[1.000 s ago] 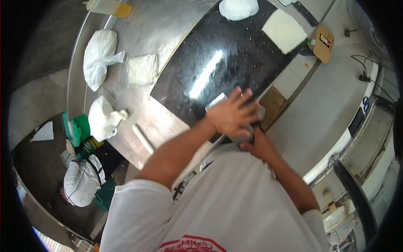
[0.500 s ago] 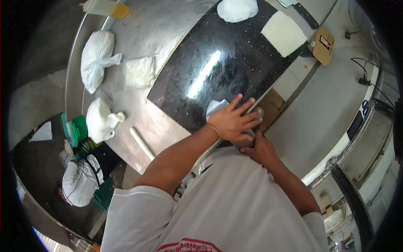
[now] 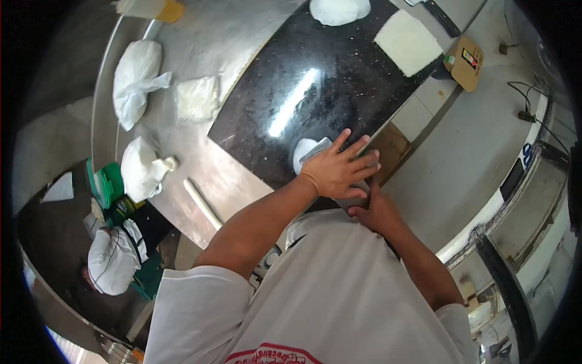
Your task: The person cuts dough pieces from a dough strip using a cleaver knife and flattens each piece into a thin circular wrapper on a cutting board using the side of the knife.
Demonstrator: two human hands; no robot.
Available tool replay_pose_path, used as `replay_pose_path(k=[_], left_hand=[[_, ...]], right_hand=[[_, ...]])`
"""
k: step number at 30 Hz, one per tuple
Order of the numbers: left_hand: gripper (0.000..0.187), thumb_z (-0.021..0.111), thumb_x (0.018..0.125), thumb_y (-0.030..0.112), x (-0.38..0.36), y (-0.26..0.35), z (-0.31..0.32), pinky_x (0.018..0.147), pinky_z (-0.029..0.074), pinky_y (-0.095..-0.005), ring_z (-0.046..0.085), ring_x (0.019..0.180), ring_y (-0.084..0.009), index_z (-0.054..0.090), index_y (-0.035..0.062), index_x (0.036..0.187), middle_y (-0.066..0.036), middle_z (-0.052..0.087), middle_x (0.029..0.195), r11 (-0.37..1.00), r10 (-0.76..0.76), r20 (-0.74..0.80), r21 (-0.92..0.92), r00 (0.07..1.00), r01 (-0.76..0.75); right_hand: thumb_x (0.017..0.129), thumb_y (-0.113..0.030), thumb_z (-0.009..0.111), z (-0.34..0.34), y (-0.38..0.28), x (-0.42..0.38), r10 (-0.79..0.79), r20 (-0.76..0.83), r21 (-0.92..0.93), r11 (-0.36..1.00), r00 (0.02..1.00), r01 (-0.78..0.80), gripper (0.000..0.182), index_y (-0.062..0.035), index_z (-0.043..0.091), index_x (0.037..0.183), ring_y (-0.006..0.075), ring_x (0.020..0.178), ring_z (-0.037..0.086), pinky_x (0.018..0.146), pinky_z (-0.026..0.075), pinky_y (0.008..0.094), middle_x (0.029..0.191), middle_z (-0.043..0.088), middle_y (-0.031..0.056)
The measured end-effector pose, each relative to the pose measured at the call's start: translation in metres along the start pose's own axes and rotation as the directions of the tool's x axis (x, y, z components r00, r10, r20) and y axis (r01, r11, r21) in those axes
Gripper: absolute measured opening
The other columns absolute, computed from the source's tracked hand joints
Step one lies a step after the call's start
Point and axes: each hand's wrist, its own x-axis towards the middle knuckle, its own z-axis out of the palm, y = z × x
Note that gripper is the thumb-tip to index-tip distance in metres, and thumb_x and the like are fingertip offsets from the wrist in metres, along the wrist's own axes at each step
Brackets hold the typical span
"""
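My left hand (image 3: 339,173) lies flat, fingers spread, over a broad metal blade (image 3: 316,151), which looks like a cleaver's. Beside the blade's left edge a white round piece (image 3: 299,153), like thin dough, shows on the dark board (image 3: 260,121); the rest of it is hidden. Close to my body, my right hand (image 3: 379,211) is closed at the blade's near end, where its fingers hide the handle. A stack of white round sheets (image 3: 339,11) sits at the board's far end, and a white square cloth (image 3: 408,42) lies at its far right.
White plastic bags (image 3: 138,82), a flat clear packet (image 3: 197,98) and a white rolling stick (image 3: 203,204) lie on the steel table (image 3: 242,27). A bottle (image 3: 148,8) stands far left, a knife (image 3: 442,18) far right near a cardboard box (image 3: 465,64). Another person (image 3: 115,261) is at lower left.
More of the blade and of the white round piece shows left of my left hand. Both hands have stayed nearly in place, and the view has shifted slightly.
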Motion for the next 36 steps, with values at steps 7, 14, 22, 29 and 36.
replay_pose_path(k=[7, 14, 22, 29, 36], left_hand=[[0.076, 0.051, 0.092, 0.072, 0.041, -0.071, -0.051, 0.12, 0.019, -0.0658, 0.034, 0.149, -0.0361, 0.052, 0.0226, 0.15, -0.011, 0.046, 0.156, 0.948, -0.158, -0.153, 0.255, 0.976, 0.193], [0.074, 0.051, 0.091, 0.072, 0.012, -0.002, -0.02, 0.123, 0.013, -0.0664, 0.026, 0.154, -0.0364, 0.051, 0.0278, 0.15, -0.008, 0.044, 0.159, 0.995, -0.1, 0.037, 0.034, 0.994, 0.099], [0.075, 0.055, 0.091, 0.069, 0.058, -0.058, -0.045, 0.12, 0.023, -0.0629, 0.035, 0.149, -0.0362, 0.052, 0.021, 0.149, -0.013, 0.046, 0.157, 0.952, -0.17, -0.208, 0.219, 0.963, 0.215], [0.075, 0.055, 0.092, 0.068, -0.011, -0.014, -0.017, 0.122, 0.016, -0.0651, 0.025, 0.154, -0.0382, 0.048, 0.0236, 0.152, -0.01, 0.038, 0.163, 0.988, -0.119, -0.005, 0.097, 0.993, 0.119], [0.076, 0.055, 0.089, 0.071, 0.055, -0.064, -0.038, 0.12, 0.022, -0.0666, 0.03, 0.152, -0.0384, 0.052, 0.0241, 0.149, -0.012, 0.041, 0.16, 0.968, -0.053, -0.207, 0.231, 0.977, 0.101]], right_hand=[[0.078, -0.044, 0.083, -0.08, -0.046, 0.067, -0.042, 0.016, -0.315, 0.948, 0.999, 0.045, 0.076, 0.0017, 0.052, 0.13, 0.0456, 0.103, 0.069, 0.089, 0.055, 0.0506, 0.107, 0.071, 0.0268], [0.079, -0.042, 0.082, -0.003, 0.027, 0.013, -0.118, -0.039, -0.077, 0.99, 0.992, 0.115, 0.074, 0.0023, 0.052, 0.129, 0.0464, 0.108, 0.067, 0.092, 0.053, 0.0508, 0.114, 0.068, 0.0298], [0.079, -0.045, 0.082, -0.101, -0.041, 0.065, 0.016, 0.025, -0.247, 0.969, 1.0, -0.01, 0.07, 0.0006, 0.056, 0.126, 0.0469, 0.109, 0.066, 0.092, 0.053, 0.0527, 0.114, 0.068, 0.0292], [0.078, -0.041, 0.084, 0.007, 0.018, 0.02, -0.187, 0.014, 0.094, 0.978, 0.982, 0.184, 0.063, -0.0024, 0.062, 0.123, 0.0429, 0.103, 0.07, 0.09, 0.054, 0.048, 0.109, 0.072, 0.0243], [0.072, -0.049, 0.085, -0.075, -0.03, 0.057, 0.039, -0.108, -0.139, 0.989, 0.993, -0.054, 0.07, -0.0052, 0.061, 0.121, 0.0456, 0.108, 0.067, 0.093, 0.053, 0.051, 0.112, 0.071, 0.0256]])
